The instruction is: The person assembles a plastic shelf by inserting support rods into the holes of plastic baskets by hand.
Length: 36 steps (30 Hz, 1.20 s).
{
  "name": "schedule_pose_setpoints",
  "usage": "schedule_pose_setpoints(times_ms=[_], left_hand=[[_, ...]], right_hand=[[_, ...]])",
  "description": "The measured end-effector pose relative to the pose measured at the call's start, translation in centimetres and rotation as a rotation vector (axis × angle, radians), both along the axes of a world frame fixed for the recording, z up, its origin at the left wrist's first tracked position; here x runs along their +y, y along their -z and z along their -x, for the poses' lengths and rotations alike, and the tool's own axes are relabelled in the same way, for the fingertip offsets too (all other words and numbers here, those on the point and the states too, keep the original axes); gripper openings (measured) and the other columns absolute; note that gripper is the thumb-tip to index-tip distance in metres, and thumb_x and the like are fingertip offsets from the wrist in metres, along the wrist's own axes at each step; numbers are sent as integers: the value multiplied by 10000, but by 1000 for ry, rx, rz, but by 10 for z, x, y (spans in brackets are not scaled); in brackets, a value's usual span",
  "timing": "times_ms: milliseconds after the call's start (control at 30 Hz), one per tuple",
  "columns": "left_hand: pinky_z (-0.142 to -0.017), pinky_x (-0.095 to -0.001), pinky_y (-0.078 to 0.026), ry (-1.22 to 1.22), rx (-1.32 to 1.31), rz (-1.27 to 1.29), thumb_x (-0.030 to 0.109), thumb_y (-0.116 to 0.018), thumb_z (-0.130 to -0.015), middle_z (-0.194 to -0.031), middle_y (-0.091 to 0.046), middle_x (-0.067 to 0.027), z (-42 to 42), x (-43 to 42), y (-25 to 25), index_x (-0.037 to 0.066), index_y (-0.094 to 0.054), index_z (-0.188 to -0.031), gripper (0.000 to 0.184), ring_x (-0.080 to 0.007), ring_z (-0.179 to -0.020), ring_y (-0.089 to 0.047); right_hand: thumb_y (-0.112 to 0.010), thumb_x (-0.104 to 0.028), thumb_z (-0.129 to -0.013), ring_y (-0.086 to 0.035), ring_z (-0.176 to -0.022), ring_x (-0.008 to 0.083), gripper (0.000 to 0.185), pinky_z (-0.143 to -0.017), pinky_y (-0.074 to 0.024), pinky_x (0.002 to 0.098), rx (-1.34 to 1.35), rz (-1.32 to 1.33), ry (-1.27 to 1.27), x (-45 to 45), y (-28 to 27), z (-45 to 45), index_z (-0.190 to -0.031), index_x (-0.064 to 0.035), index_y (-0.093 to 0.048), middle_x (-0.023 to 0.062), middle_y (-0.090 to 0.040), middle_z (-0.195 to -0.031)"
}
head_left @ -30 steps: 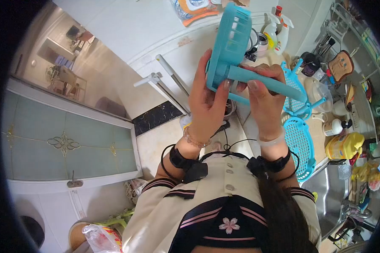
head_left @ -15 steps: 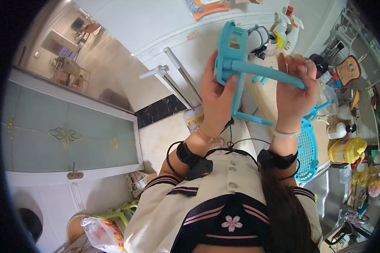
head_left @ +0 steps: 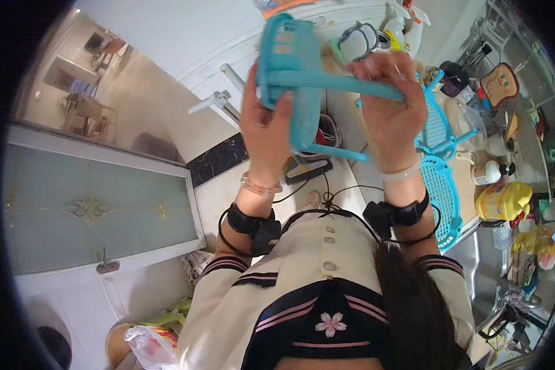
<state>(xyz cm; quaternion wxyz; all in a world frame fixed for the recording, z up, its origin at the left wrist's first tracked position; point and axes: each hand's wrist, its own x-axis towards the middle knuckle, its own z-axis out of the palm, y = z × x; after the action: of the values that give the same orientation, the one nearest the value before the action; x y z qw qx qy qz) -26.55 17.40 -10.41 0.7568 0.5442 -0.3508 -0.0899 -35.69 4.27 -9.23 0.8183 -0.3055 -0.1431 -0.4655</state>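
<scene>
Up in front of me is a light-blue plastic shelf tier [head_left: 306,117], tilted on its side, with slotted openings at one end. My left hand [head_left: 262,132] is closed around its edge, thumb on the near side. From the tier a blue tube [head_left: 339,84] sticks out to the right, and a second tube [head_left: 338,152] extends lower down. My right hand [head_left: 391,126] is at the free end of the upper tube, palm toward me, fingers bent around it; they are blurred by motion.
Two more blue mesh tiers [head_left: 445,206] lie on the counter at right, the farther one with tubes attached. Spray bottles [head_left: 416,31], a yellow jug [head_left: 502,202] and a bread-shaped board [head_left: 499,85] stand around. A broom head [head_left: 309,170] is on the floor; a glass-panelled door [head_left: 98,200] is at left.
Both hands and the blue tier have shifted left and slightly up in view. My right fingers, more upright before, are now more bent at the tube end. A farther blue tier shows more.
</scene>
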Motion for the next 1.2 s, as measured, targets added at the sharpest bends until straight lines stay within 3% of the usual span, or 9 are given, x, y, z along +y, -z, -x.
schedule_pose_setpoints(times_ms=[100,233,300,500,700,833,967,1067,1200], left_hand=[[-867,-308,-436,9,251,176,-30,-494,-834,-1154,-504,-83,-22,16,15,11,-342,-1287,480,-158,-1005,-516],[-890,-348,-409,68,447,252,24,-475,-848,-1141,-510,-97,-50,48,49,32,-394,-1241,401,-210,-1031,-500],[-904,-365,-393,123,500,212,40,-470,-844,-1145,-509,-101,-60,62,63,31,-396,-1238,401,-220,-1047,-489],[-928,-394,-354,150,597,125,66,-466,-717,-1171,-486,-131,-69,74,86,8,-397,-1236,527,-263,-1068,-467],[-895,-401,-404,87,861,81,69,-441,-656,-1059,-544,-126,-82,76,103,1,-461,-1146,495,-251,-963,-527],[-793,-361,-463,-28,935,-8,179,-488,-812,-962,-576,-96,-88,60,111,3,-515,-1067,311,-209,-847,-559],[-725,-248,-443,-60,591,-334,173,-554,-847,-896,-577,-45,-90,37,134,2,-544,-1000,229,-116,-790,-542],[-723,-229,-434,-33,469,-421,151,-549,-859,-909,-592,-54,-84,20,130,-3,-532,-1032,232,-103,-809,-538],[-725,-233,-448,26,456,-332,127,-523,-868,-916,-612,-64,-71,2,103,-4,-522,-1065,236,-107,-806,-560]], right_hand=[[-443,-268,-857,-540,-808,184,326,-761,-443,318,280,105,336,-56,36,6,-1057,-19,-507,96,-569,-879],[-482,-321,-848,-584,-730,137,306,-614,-487,338,1190,205,469,-145,139,21,-997,-68,-565,71,-596,-888],[-513,-304,-819,-617,-693,217,294,-553,-490,373,1517,292,503,-161,181,4,-989,-72,-573,123,-610,-891],[-536,-282,-760,-553,-918,396,391,-805,-449,420,2049,712,802,-206,271,-44,-980,41,-549,247,-565,-1013],[-540,-328,-766,-521,-999,380,472,-860,-427,422,2157,756,765,-230,319,-66,-988,89,-535,254,-556,-1027],[-590,-370,-733,-579,-848,393,484,-776,-469,424,2179,804,725,-232,313,-51,-926,73,-576,236,-598,-906],[-657,-300,-701,-614,-711,363,432,-659,-510,399,2097,853,882,-222,297,-25,-888,77,-563,198,-616,-784],[-654,-123,-712,-623,-648,286,292,-586,-526,333,1679,301,717,-168,212,-21,-888,70,-524,153,-607,-772],[-567,35,-752,-611,-787,212,193,-651,-526,290,981,180,348,-115,169,-6,-927,46,-487,130,-593,-819]])
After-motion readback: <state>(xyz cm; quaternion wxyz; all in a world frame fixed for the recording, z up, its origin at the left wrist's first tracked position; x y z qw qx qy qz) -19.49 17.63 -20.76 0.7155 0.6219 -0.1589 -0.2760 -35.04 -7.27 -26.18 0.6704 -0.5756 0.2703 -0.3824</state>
